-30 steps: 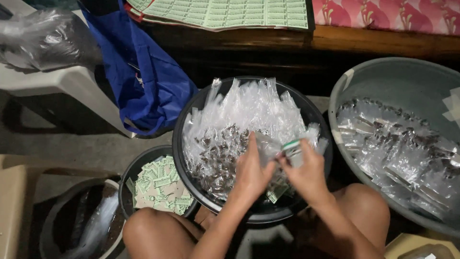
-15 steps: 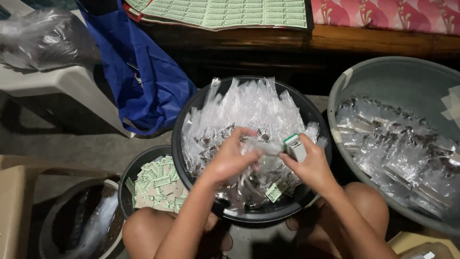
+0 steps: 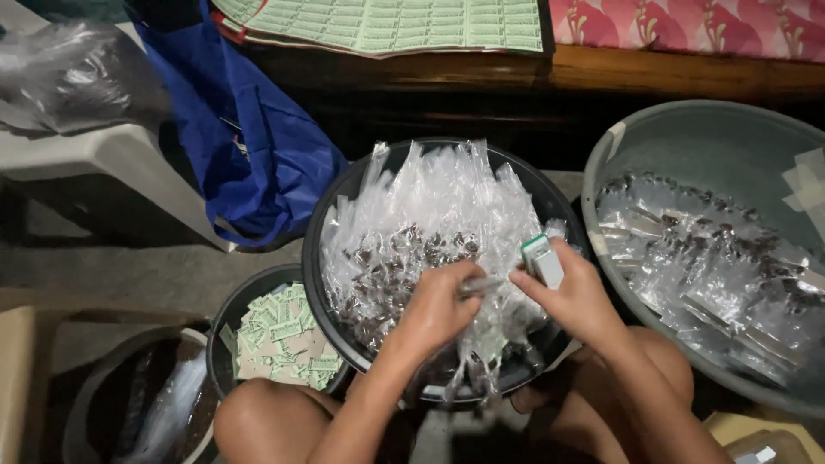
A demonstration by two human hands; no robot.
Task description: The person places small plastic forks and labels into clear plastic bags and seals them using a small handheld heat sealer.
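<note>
Head view: since a moment ago the left hand has pinched a clear packet at the black basin's five o'clock, and the right hand, gripping a small stapler, has closed in beside it, suggesting sealing.

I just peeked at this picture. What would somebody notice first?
The black basin in the middle, heaped with small clear plastic packets, catches the eye first. Over it the left hand pinches a packet while the right hand holds a small stapler. At right, a grey tub holds more packets.
</note>
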